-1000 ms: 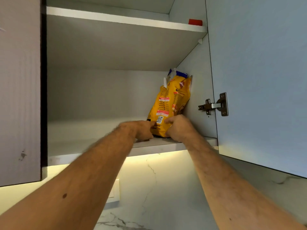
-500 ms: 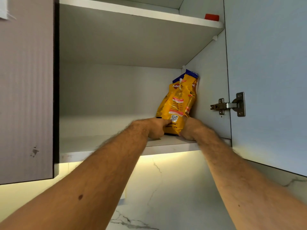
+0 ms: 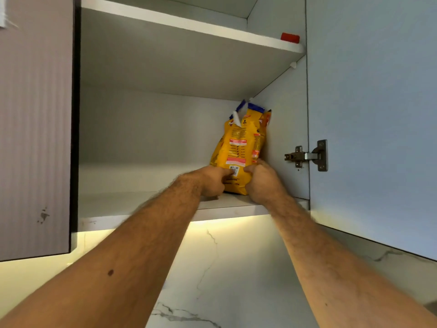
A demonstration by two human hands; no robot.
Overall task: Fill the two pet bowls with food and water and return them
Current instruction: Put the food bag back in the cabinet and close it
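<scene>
A yellow pet food bag (image 3: 240, 147) with a blue top stands upright at the right end of the lower cabinet shelf (image 3: 132, 204), against the cabinet's side wall. My left hand (image 3: 212, 179) grips the bag's lower left side and my right hand (image 3: 261, 179) grips its lower right side. Both arms reach up into the open wall cabinet. The two pet bowls are out of view.
The open cabinet door (image 3: 371, 119) with a metal hinge (image 3: 307, 156) stands at the right, a closed door (image 3: 35, 126) at the left. A small red object (image 3: 290, 37) sits on the upper shelf. Below is a marbled backsplash (image 3: 224, 268) lit from under the cabinet.
The bag has stayed at the right end of the shelf with both hands at its base; its top has shifted and a white flap shows again. The view has moved slightly.
</scene>
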